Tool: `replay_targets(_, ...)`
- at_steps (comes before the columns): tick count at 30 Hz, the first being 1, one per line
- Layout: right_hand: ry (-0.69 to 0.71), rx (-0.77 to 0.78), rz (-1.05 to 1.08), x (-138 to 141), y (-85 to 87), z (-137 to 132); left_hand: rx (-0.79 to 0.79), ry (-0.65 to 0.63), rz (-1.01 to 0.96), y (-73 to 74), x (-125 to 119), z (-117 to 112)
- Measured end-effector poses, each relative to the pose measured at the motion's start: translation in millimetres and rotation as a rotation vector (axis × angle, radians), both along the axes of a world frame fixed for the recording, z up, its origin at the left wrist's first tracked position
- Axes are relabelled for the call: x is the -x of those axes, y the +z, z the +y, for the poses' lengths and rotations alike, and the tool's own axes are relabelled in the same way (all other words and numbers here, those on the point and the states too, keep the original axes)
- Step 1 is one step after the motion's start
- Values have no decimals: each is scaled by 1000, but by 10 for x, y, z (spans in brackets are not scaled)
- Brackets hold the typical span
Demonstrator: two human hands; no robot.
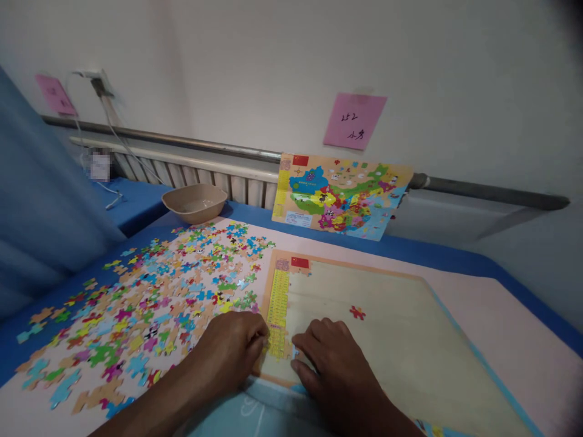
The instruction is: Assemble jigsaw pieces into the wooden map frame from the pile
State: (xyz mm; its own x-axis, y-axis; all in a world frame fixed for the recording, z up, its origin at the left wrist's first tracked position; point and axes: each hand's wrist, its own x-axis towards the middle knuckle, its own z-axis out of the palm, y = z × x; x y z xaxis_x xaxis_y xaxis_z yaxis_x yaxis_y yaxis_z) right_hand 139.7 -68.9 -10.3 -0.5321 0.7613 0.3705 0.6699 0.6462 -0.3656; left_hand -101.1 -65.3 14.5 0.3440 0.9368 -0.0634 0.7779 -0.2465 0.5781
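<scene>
Right grip (330, 361) beside yellow puzzle pieces (279, 300)

From my remote seat I read a handwritten "252" above Chinese characters on the pink note (355, 121), "中" heading the map sheet (341, 197), and starred red flags printed on that sheet and the puzzle board (364, 279).

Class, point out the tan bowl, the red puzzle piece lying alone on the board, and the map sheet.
Tan bowl (195, 215), head view: front outer wall.
Red puzzle piece (357, 312), head view: its middle.
Map sheet (340, 197), head view: middle of printed face.
</scene>
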Motion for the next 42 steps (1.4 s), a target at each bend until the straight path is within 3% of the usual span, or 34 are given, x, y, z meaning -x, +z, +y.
replay_targets(9,-3,26,17,-8,-20,-17,5,-211,133,132,-86,-74)
replay_targets(42,-12,114,-57,-71,93,-3,50,-212,149,155,-95,-65)
